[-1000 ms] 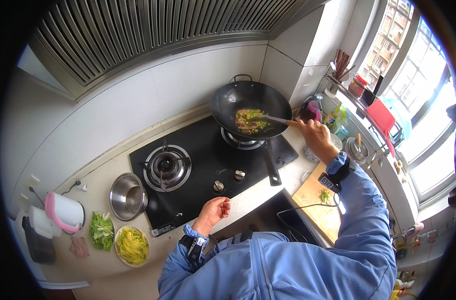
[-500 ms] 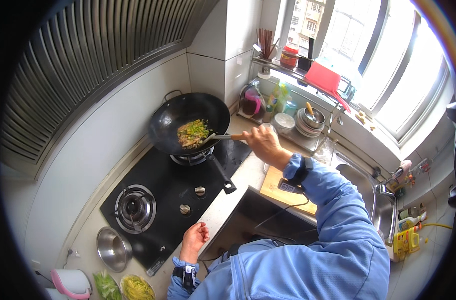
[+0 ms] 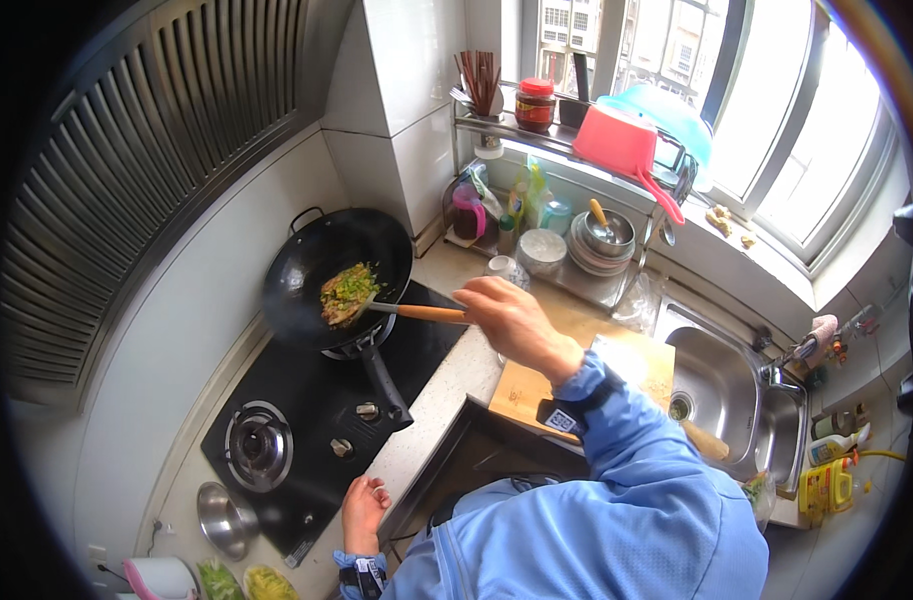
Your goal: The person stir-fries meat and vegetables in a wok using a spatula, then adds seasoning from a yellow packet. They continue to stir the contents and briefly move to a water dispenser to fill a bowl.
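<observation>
My right hand [image 3: 512, 320] is closed round the wooden handle of a spatula [image 3: 429, 313]. The spatula's metal end rests in a black wok [image 3: 392, 245], at the near side of a heap of chopped green and brownish food [image 3: 349, 292]. The wok stands on the far burner, its long black handle [image 3: 385, 380] pointing toward me. Low in the picture, my left hand [image 3: 363, 512] hovers by the counter's front edge, away from the wok handle. Its fingers are loosely curled in, with nothing visible in them.
Nearer on the black gas hob [image 3: 312, 520] is a second burner [image 3: 259, 447]. A steel bowl [image 3: 227, 520] and two portions of cut vegetables [image 3: 269, 583] sit at lower left. Rightward are a wooden cutting board [image 3: 517, 392], a sink [image 3: 712, 365] and a loaded dish rack [image 3: 617, 290].
The view has swung, so the wok and hob appear farther left and more of the sink shows. My right hand has drawn slightly back from the wok, still holding the spatula.
</observation>
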`<state>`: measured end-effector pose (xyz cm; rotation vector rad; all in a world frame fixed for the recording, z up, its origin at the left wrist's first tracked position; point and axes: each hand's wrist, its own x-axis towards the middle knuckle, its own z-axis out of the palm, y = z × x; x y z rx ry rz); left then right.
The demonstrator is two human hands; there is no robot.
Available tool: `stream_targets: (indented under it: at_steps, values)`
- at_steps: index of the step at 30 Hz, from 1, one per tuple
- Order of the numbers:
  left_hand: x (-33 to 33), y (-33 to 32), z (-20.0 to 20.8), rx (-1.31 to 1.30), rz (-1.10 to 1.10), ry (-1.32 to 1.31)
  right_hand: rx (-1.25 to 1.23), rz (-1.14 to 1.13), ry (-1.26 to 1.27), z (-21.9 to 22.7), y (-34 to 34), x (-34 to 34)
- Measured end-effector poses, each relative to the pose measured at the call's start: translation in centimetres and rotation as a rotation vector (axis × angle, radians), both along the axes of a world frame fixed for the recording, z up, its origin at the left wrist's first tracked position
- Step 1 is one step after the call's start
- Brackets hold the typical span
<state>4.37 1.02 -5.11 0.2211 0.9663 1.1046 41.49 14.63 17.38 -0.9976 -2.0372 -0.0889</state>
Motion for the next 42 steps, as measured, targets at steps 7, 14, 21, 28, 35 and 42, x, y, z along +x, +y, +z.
stream_targets:
  at_steps: [7, 14, 21, 28, 35, 42]
  values:
    - [-0.2, -2.7, -2.0, -0.149, 0.191, 0.018, -0.323, -0.323, 0.274, -7.9, -1.4, 8.4]
    - [1.5, -6.4, -0.9, -0.16, 0.328, 0.037, -0.151, -0.641, 0.168, -12.9, 1.9, 16.9]
    - [4.4, -6.0, 1.9, -0.198, 0.187, 0.164, -0.45, -1.055, -0.086, -14.2, 11.9, 28.2]
    - [6.4, -2.5, 3.2, -0.147, -0.096, 0.241, -0.505, -1.061, -0.177, -17.2, 14.2, 31.3]
    - [7.9, 1.7, 2.6, -0.098, -0.342, 0.255, -0.488, -1.15, -0.101, -16.6, 14.5, 31.2]
    - [11.6, 4.2, -0.2, -0.051, -0.564, 0.146, -0.405, -1.044, -0.081, -12.1, 9.7, 28.4]
